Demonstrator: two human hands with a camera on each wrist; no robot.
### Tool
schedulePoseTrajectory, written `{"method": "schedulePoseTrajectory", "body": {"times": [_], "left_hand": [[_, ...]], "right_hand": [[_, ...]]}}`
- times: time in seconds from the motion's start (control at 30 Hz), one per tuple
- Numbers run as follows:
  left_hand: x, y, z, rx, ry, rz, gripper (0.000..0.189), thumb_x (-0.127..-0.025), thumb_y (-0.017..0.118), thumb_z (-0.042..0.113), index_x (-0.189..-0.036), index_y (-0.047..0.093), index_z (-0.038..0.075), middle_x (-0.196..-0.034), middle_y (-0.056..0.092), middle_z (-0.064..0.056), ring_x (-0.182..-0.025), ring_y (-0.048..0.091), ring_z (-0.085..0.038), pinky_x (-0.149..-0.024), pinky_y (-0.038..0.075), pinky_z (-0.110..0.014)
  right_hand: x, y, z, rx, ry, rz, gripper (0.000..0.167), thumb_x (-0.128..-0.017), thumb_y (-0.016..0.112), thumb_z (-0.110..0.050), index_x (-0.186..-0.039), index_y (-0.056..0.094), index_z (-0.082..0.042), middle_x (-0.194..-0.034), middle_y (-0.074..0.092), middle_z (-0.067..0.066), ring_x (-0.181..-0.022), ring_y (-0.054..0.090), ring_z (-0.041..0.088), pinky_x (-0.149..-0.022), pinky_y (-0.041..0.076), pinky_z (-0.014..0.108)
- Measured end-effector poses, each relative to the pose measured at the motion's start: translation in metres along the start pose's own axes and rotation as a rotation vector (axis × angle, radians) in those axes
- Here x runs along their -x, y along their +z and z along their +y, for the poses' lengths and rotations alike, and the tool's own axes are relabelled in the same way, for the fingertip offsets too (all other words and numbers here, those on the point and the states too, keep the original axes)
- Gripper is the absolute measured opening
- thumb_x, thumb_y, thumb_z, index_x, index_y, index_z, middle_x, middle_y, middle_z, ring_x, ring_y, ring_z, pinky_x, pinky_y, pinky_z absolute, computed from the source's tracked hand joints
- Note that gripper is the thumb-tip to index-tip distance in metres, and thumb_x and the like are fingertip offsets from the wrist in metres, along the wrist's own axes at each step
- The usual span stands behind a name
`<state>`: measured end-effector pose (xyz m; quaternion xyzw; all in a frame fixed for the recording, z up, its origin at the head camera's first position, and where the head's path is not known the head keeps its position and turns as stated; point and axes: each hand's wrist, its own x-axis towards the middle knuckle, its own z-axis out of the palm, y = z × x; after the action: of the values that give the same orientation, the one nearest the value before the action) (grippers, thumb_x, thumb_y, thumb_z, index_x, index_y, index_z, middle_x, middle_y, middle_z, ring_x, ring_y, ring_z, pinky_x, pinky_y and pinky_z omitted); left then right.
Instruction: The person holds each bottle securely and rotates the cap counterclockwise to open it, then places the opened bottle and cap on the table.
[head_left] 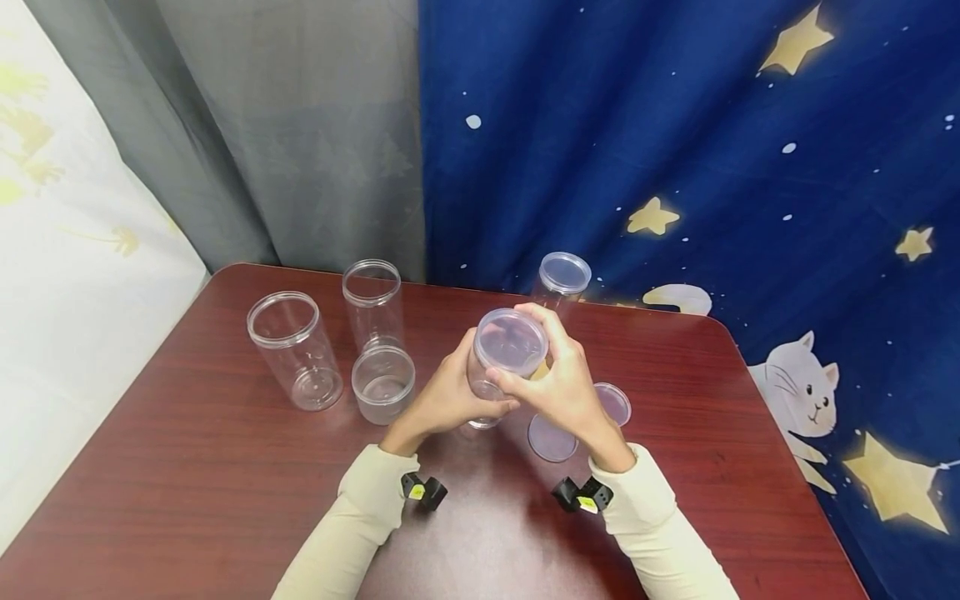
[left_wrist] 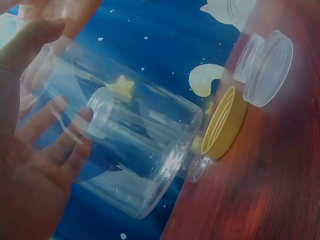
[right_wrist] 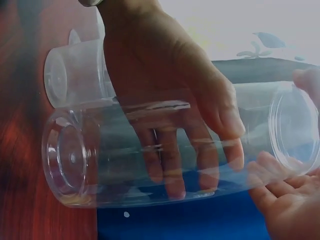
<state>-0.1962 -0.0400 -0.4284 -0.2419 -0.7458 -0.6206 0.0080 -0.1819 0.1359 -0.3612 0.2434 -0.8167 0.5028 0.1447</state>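
A tall clear plastic jar (right_wrist: pixel 135 165) is held up, tilted, between the two hands above the table. The left hand (head_left: pixel 453 387) grips its body, with fingers showing through the clear wall in both wrist views. A pale purple see-through lid (head_left: pixel 513 340) covers the jar's top. Thumb and fingers of the right hand (head_left: pixel 558 379) curl round the rim of this lid from opposite sides. Two flat lids, one nearer (head_left: pixel 552 439) and another farther right (head_left: pixel 615 405), lie beside the right wrist. In the left wrist view a yellow lid (left_wrist: pixel 227 125) rests near them.
To the left stand two tall jars without lids, one in front (head_left: pixel 296 354) and one behind (head_left: pixel 372 317), plus a short jar (head_left: pixel 383 392) close to the left forearm. A lidded jar (head_left: pixel 564 275) stands behind the right hand. Curtains (head_left: pixel 525 167) hang past the table's (head_left: pixel 187 467) far edge.
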Motion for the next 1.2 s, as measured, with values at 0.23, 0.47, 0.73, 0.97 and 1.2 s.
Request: {"method": "schedulePoseTrajectory", "body": {"times": [0.23,0.47,0.73,0.97,1.2], "left_hand": [[0.0,-0.003,-0.005,0.074,0.005,-0.056,0.095,-0.065,0.093,0.015,-0.143,0.04,0.026,-0.124,0.061,-0.001,-0.108,0.06,-0.017,-0.095,0.051,-0.037],[0.0,-0.006,-0.009,0.204,0.048,-0.159,0.1,-0.067,0.089,0.004,-0.148,0.035,0.023,-0.126,0.058,-0.007,-0.109,0.06,-0.023,-0.096,0.052,-0.037],[0.001,-0.01,-0.01,0.248,0.078,-0.23,0.115,-0.067,0.087,-0.003,-0.157,0.022,0.025,-0.13,0.056,-0.012,-0.107,0.061,-0.023,-0.095,0.052,-0.035],[-0.001,-0.004,-0.012,0.247,0.089,-0.173,0.102,-0.069,0.086,-0.004,-0.151,0.031,0.018,-0.129,0.057,-0.013,-0.108,0.061,-0.024,-0.097,0.052,-0.036],[-0.003,0.005,-0.01,-0.013,0.004,0.078,0.091,-0.067,0.092,0.02,-0.141,0.04,0.021,-0.125,0.062,-0.003,-0.109,0.062,-0.018,-0.093,0.052,-0.037]], "right_hand": [[-0.001,-0.003,0.001,-0.035,-0.028,-0.058,0.075,-0.069,0.089,-0.011,-0.134,0.052,-0.009,-0.122,0.066,0.007,-0.11,0.063,0.02,-0.092,0.051,0.038],[0.0,-0.006,0.003,-0.101,-0.013,-0.131,0.075,-0.07,0.088,-0.008,-0.136,0.051,-0.01,-0.122,0.066,0.005,-0.109,0.062,0.016,-0.092,0.05,0.028],[-0.002,-0.01,0.007,-0.187,-0.069,-0.229,0.075,-0.072,0.085,-0.003,-0.138,0.049,-0.012,-0.132,0.062,0.003,-0.118,0.059,0.019,-0.101,0.045,0.032],[-0.001,-0.009,0.007,-0.27,-0.034,-0.238,0.08,-0.08,0.08,-0.005,-0.148,0.037,-0.012,-0.146,0.052,0.007,-0.131,0.05,0.023,-0.112,0.037,0.033],[0.001,-0.001,0.001,-0.073,0.08,-0.039,0.089,-0.076,0.086,-0.012,-0.149,0.035,-0.007,-0.146,0.052,0.006,-0.131,0.052,0.019,-0.111,0.039,0.032]]}}
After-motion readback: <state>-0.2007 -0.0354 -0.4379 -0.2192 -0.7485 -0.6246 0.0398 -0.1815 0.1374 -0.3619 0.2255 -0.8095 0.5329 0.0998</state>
